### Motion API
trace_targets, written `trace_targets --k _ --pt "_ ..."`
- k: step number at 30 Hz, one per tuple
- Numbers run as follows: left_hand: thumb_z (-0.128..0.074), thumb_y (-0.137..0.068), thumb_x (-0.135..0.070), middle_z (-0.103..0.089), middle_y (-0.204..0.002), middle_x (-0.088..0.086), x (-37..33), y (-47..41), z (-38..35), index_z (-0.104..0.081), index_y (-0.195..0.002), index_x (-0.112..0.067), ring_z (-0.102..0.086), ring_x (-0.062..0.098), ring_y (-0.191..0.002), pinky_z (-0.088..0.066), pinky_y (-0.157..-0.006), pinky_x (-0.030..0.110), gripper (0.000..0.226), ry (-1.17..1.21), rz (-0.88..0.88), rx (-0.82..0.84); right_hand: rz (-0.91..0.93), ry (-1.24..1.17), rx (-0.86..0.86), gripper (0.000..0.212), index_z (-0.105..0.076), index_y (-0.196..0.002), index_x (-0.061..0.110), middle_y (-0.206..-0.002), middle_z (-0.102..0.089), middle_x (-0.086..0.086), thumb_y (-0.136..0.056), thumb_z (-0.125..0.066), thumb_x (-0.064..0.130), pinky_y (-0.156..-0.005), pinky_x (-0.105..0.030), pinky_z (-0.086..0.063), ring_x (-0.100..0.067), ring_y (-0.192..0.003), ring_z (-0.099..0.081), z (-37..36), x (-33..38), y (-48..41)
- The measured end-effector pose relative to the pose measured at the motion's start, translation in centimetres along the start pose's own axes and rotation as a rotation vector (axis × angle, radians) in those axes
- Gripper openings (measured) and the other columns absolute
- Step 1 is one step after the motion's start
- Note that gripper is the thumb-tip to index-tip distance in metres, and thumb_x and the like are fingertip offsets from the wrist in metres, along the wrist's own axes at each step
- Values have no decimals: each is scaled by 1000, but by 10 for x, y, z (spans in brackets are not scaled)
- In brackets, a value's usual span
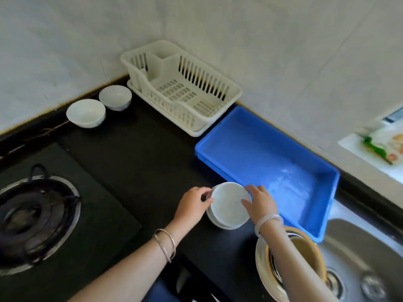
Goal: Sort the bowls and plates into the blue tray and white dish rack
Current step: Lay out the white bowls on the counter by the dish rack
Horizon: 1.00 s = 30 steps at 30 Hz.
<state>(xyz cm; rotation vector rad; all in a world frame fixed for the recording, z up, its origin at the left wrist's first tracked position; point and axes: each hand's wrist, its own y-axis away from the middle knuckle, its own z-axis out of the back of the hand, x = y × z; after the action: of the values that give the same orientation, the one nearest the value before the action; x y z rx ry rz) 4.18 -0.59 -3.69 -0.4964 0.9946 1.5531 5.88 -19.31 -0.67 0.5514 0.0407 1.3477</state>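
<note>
A stack of white plates [226,214] sits on the black table [141,138], just beside the blue tray [261,153]. The left hand [194,203] and right hand [260,202] hold the top plate by its two sides, fingers [205,190] curled round its edge. Two white bowls [85,113] stand near the white dish rack [181,88].

Countertop [141,149] layout. The dish rack [181,88] stands in the far corner, with the tray [261,153] just right of it. A bowl [115,97] and a second bowl [85,113] sit left of the rack. The plate stack [229,205] lies before the tray, gripped between left hand [192,203] and right hand [259,201]. The burner [37,219] is near left and the sink [370,247] near right.
</note>
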Motion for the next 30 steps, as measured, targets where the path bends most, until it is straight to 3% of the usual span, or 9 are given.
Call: trace_targets --k 8,12,16,19,22,30 --pt "-59 -87 -26 -58 -117 -2 -5 4 -18 -54 -126 -21 -59 14 -101 -44 -79 22 40 -41 46 -65 -105 15 -61 17 -52 -101 5 -97 -63 -18 -90 -47 18 -64 -30 -35 -37 -90 -58 -1 -1 6" --pt "-56 -90 -26 -56 -122 -1 -3 3 -19 -53 -128 -20 -59 14 -103 -46 -80 23 39 -40 67 -40 -104 30 -80 12 -45 -99 9 -68 -45 -9 -91 -38 13 -61 -30 -36 -34 -73 -48 4 4 11" --pt "-48 -93 -36 -57 -124 1 -4 1 -18 -55 -126 -18 -57 16 -109 -47 -87 26 39 5 89 -24 -98 -49 -140 16 -50 -102 11 -72 -47 -8 -94 -40 20 -52 -28 -28 -27 -63 -40 15 -6 18" --pt "-46 -94 -35 -57 -123 3 -7 1 -19 -57 -124 -17 -59 16 -105 -49 -92 32 37 19 94 -39 -110 -132 -196 14 -53 -100 15 -87 -63 -12 -93 -44 23 -54 -27 -30 -28 -71 -46 27 -18 24" --pt "-56 -90 -22 -55 -123 2 -13 0 -22 -54 -127 -18 -58 17 -107 -43 -84 23 37 -50 114 -68 -123 -200 -225 15 -57 -102 19 -86 -67 -7 -91 -48 24 -54 -25 -31 -26 -73 -51 38 -29 28" --pt "-57 -86 -11 -61 -114 2 -35 -4 -21 -61 -114 -20 -61 16 -98 -46 -73 23 29 -72 143 -159 -171 -332 -216 17 -61 -102 21 -80 -71 -7 -88 -52 22 -69 -29 -51 -29 -72 -67 52 -37 36"
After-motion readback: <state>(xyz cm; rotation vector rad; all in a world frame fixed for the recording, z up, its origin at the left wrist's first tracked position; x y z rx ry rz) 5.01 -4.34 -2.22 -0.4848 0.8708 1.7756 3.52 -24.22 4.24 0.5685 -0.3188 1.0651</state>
